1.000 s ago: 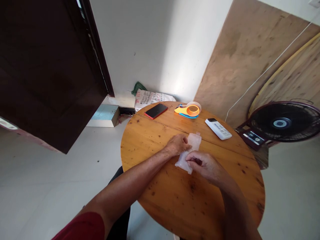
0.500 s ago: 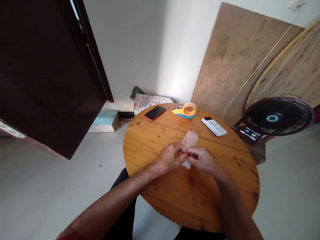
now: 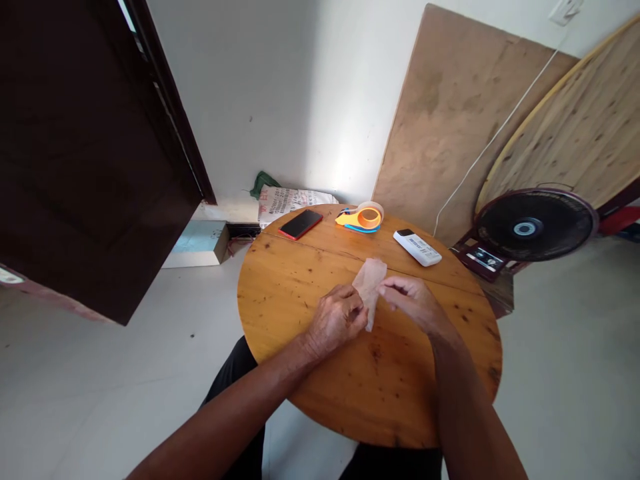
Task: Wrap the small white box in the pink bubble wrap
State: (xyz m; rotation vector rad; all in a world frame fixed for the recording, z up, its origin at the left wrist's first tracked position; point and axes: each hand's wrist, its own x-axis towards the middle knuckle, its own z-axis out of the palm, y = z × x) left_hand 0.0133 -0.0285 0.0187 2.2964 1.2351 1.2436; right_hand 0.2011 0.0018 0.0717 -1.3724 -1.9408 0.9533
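A small translucent plastic bag [image 3: 369,285] is held at the centre of the frame, above the round wooden table [image 3: 300,293]. Its lower edge is pinched by the left hand [image 3: 336,319], its right edge by the right hand [image 3: 413,303]. Farther up the frame, a tape dispenser [image 3: 361,218] lies on the table.

Home room: round wooden table [image 3: 300,293], phone [image 3: 301,224], AC remote [image 3: 417,247], floor fan [image 3: 530,230], tiled floor [image 3: 100,373].
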